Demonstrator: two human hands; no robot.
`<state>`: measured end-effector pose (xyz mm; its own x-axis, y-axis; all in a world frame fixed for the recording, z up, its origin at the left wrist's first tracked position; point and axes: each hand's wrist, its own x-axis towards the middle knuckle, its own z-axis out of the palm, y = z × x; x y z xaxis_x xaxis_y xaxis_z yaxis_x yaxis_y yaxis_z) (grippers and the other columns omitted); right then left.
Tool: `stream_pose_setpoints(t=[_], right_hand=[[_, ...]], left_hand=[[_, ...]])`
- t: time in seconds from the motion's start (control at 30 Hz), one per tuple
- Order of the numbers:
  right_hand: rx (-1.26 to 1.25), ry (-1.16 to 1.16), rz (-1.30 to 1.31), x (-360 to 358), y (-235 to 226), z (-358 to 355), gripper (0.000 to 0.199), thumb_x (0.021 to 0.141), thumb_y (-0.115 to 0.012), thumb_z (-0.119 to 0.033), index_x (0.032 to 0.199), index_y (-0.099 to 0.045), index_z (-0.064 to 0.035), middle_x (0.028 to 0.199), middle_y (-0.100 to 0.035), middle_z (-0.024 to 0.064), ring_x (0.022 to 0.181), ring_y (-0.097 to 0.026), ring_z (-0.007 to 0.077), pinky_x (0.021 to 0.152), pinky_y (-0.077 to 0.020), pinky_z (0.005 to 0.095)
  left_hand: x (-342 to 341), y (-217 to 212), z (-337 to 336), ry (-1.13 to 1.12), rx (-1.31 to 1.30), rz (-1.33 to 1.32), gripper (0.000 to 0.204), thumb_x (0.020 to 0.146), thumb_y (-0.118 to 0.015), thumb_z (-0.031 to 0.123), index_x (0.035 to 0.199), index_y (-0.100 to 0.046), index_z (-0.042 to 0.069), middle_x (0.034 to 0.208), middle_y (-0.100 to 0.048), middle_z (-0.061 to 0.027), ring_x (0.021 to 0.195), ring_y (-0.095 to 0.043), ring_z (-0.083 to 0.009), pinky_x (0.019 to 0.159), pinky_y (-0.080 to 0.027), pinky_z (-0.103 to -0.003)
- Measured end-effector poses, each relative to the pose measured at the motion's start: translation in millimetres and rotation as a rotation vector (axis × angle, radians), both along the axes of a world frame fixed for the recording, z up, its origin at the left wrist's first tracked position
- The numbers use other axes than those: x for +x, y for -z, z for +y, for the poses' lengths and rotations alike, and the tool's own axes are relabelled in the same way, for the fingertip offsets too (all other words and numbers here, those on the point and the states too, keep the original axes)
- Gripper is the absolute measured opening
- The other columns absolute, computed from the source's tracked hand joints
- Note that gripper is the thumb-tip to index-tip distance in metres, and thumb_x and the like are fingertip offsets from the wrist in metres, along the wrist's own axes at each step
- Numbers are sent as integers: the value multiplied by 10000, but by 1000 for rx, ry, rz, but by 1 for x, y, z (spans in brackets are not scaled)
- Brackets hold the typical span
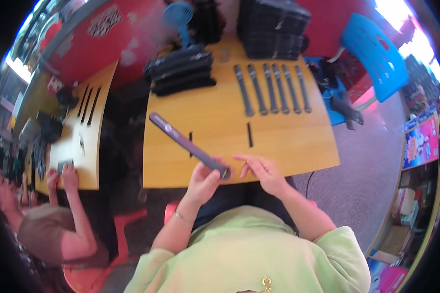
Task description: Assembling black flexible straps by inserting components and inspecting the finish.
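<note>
My left hand (204, 182) is closed around the near end of a long dark grey strap (182, 140) with rounded ends and a pale mark on it. The strap slants away to the far left, above the wooden table. Just to the right of its near end is my right hand (265, 175), fingers partly spread, apart from the strap and holding nothing that I can see. Several similar dark straps (275, 90) lie side by side at the table's far right. Two short black strips (250, 134) lie on the tabletop, one partly behind the held strap.
Stacks of black folded goods (181, 69) and dark bundles (274, 29) stand along the back of the wooden table (298, 146). A blue fan (179, 17) is behind them. A blue chair (376, 56) stands at right. On the left, another person (58, 229) works at a second table (90, 146).
</note>
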<state>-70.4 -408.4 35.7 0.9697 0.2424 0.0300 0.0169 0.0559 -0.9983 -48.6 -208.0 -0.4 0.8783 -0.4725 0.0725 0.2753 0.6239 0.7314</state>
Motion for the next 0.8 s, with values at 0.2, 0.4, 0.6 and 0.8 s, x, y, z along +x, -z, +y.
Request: stream_pose_setpoints(t=[0.2,0.4,0.6,0.8], right_hand=[[-228,-7,-57,-4,-9,17,354,913,-480,-36,1266,-514,-51,736,-645,46,702,-627,101,684,-461,225],[-410,59,-227,-7,3,21,423,842,-588,-67,1253,-546,-157,746,-658,94,610,-624,200,572,-475,287],[-538,90,-298,-9,4,21,418,834,-606,-93,1243,-548,-159,735,-659,95,628,-636,243,563,-488,328],[-543,120,-331,-8,7,22,404,835,-606,-100,1231,-553,-159,723,-659,89,618,-641,242,551,-491,330]], left_hand=[[6,4,3,-154,-22,54,323,898,-574,101,1198,-465,54,1105,-541,-110,1035,-584,-267,865,-527,-376],[1,10,1,-264,-8,20,306,896,-575,90,1183,-471,63,1085,-551,-103,1023,-589,-257,861,-524,-363],[1,11,-2,-320,13,-4,289,888,-589,91,1153,-477,67,1054,-562,-96,1020,-597,-267,845,-529,-363],[2,12,-4,-363,26,-2,280,872,-605,68,1124,-483,67,1025,-573,-90,1000,-607,-275,833,-538,-362]])
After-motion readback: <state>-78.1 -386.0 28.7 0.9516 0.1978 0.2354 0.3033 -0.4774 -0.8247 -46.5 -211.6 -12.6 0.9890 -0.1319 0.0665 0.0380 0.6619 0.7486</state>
